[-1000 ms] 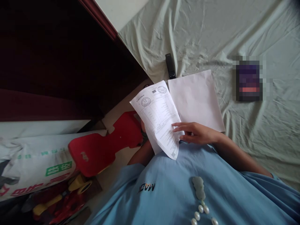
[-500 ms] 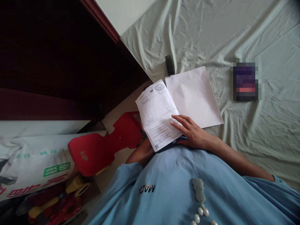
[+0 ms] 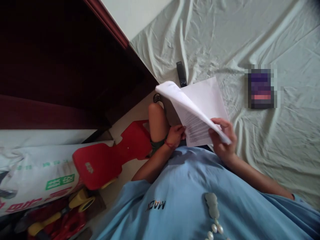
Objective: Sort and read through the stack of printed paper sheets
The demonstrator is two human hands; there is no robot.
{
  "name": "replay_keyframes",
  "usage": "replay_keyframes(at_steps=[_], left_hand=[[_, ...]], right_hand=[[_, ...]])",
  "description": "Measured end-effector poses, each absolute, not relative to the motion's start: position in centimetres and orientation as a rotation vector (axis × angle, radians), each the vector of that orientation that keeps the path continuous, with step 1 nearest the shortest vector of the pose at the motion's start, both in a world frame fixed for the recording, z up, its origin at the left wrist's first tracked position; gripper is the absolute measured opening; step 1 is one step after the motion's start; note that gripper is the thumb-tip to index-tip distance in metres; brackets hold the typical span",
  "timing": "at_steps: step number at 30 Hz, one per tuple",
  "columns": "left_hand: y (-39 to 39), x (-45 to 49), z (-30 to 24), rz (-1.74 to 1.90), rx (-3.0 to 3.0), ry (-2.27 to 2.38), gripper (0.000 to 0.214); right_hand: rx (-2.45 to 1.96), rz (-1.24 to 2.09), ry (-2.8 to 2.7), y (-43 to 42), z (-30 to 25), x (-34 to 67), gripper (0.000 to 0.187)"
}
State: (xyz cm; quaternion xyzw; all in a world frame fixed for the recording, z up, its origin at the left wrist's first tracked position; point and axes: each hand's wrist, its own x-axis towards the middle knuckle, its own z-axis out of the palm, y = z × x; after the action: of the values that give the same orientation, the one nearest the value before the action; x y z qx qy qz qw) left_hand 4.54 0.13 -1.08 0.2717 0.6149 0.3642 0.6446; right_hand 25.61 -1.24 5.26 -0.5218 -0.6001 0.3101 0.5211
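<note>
My right hand (image 3: 225,138) pinches the edge of a raised white sheet of paper (image 3: 183,100), which stands tilted and curled at its far end. Beneath it shows a page with printed lines (image 3: 198,131). My left hand (image 3: 176,136) has its fingers closed on the left edge of that printed page, near my lap. Whether the two sheets are joined is hidden. Behind them, white paper (image 3: 208,90) lies on the pale cloth (image 3: 250,40). A slim black object (image 3: 181,73), stapler-like, rests at the paper's far left corner.
On the right, a dark pixelated rectangular item (image 3: 261,88) lies on the cloth. Dark wooden furniture (image 3: 62,66) fills the upper left. Lower down are a red plastic piece (image 3: 100,163), a printed white sack (image 3: 32,173) and red and yellow items (image 3: 57,216).
The top printed sheet has been lifted and turned to the right, now in my right hand's grip. My left hand has come into view at the lower page's edge.
</note>
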Motion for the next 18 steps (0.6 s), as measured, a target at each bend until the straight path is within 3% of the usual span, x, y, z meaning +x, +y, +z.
replay_keyframes(at_steps=[6,11,18], left_hand=[[0.0,4.5,-1.8,0.927,0.652,1.387,0.051],[0.3,4.7,-1.1,0.939,0.624,1.349,0.055],[0.5,4.4,-0.9,0.847,0.614,1.321,0.055]], right_hand=[[-1.643,0.731,-1.103,0.2,3.2,30.7,0.048],[-1.959,0.677,-1.402,0.6,3.2,34.1,0.029],[-2.143,0.76,-1.627,1.1,3.4,35.1,0.026]])
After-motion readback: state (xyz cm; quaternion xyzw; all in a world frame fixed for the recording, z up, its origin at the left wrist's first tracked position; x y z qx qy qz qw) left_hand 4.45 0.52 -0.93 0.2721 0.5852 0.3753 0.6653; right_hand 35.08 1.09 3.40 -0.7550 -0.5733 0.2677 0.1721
